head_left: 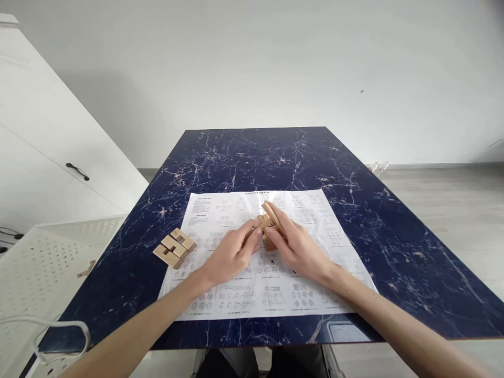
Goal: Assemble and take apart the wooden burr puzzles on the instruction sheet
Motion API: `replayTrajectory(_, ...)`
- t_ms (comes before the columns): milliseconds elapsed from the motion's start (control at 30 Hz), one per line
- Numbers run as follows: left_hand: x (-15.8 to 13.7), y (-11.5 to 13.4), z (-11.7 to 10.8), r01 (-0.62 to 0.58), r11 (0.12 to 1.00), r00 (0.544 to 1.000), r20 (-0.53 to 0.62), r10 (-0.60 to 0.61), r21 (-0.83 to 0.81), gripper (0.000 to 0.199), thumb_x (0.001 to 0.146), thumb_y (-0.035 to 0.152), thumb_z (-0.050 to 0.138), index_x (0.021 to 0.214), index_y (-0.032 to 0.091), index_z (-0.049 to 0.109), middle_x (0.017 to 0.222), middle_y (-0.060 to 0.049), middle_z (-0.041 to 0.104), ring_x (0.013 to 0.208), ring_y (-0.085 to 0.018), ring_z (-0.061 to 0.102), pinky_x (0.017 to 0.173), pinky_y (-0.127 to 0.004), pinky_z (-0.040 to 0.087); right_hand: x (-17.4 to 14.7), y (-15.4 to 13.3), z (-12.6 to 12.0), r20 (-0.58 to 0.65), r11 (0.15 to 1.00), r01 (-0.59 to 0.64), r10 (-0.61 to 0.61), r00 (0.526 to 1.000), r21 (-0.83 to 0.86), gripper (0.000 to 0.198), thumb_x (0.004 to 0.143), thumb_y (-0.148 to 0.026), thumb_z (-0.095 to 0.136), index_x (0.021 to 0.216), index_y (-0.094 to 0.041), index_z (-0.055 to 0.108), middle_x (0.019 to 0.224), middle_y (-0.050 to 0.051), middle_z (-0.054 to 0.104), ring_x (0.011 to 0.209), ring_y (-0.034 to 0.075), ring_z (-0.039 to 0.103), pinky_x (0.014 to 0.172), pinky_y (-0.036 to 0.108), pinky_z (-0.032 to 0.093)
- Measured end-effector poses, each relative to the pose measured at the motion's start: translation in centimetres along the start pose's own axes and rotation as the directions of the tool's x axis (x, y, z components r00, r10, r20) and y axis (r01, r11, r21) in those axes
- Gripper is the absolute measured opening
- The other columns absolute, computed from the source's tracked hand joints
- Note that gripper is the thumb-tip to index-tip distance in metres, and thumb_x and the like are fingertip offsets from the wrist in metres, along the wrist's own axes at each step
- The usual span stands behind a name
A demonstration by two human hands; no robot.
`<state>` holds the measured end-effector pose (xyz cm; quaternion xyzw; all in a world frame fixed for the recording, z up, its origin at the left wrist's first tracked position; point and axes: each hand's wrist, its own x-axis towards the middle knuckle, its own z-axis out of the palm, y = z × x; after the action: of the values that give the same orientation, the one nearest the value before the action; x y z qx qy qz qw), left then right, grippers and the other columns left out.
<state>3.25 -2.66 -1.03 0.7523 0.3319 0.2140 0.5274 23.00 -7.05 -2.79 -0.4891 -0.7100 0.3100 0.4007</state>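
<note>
Both hands meet over a printed sheet (244, 310) and grip a small group of wooden puzzle pieces (270, 223). My left hand (232, 249) pinches the group's left side between thumb and fingers. From the right, my right hand (297, 244) is closed around it, its fingers along a tilted stick and its thumb on the near face. A dark mark shows on one piece. The fingers hide much of the group, so I cannot tell how the pieces fit together. Left of my left hand, several notched wooden pieces (171, 257) lie side by side at the sheet's left edge.
The sheet carries small diagrams and text and lies on a dark blue marbled table (252, 157). A white cabinet (47, 121) with a black handle stands at the left. Beside the table are a white perforated surface (51, 262) and a white cable (59, 321).
</note>
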Motion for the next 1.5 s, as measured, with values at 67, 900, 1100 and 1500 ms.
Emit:
replayTrajectory(67,0.0,0.2,0.1,-0.005,1.000,1.000,-0.020,0.005,0.004,0.037,0.114,0.050,0.038,0.106,0.019,0.056,0.065,0.007,0.044,0.051,-0.011,0.031,0.051,-0.028,0.029,-0.1,0.1,0.2,-0.008,0.999,0.049,-0.049,0.999,-0.024,0.058,0.114,-0.037,0.040,0.170,-0.025,0.030,0.139,0.018,0.069,0.110,0.030,0.073,0.094,0.053,0.062)
replayTrajectory(900,-0.2,-0.3,-0.2,0.055,0.988,0.998,0.015,-0.054,-0.143,0.041,0.112,0.059,0.037,0.102,0.021,0.052,0.070,0.006,0.037,0.054,-0.011,0.029,0.050,-0.028,0.027,0.1,1.1,-0.4,-0.087,0.955,0.032,-0.060,0.994,-0.294,0.065,0.112,-0.044,0.040,0.170,-0.016,0.028,0.103,0.014,0.079,0.061,0.020,0.063,0.060,0.034,0.052)
replayTrajectory(1100,-0.2,-0.1,0.1,0.046,0.989,0.999,0.013,-0.045,-0.141,0.041,0.112,0.059,0.038,0.103,0.021,0.053,0.071,0.005,0.039,0.056,-0.012,0.031,0.052,-0.030,0.029,0.0,0.9,0.0,-0.014,0.908,0.065,-0.078,0.997,-0.414,0.059,0.115,-0.037,0.031,0.171,-0.019,0.029,0.096,0.011,0.080,0.053,0.018,0.060,0.051,0.030,0.042)
replayTrajectory(1500,-0.2,0.2,0.1,0.051,0.977,0.999,-0.002,-0.052,-0.205,0.042,0.112,0.058,0.039,0.101,0.020,0.053,0.071,0.005,0.039,0.055,-0.011,0.029,0.050,-0.028,0.028,0.0,1.0,-0.3,0.017,0.883,0.077,-0.078,0.997,-0.464,0.057,0.115,-0.037,0.031,0.169,-0.019,0.034,0.124,0.017,0.079,0.055,0.016,0.065,0.051,0.029,0.048)
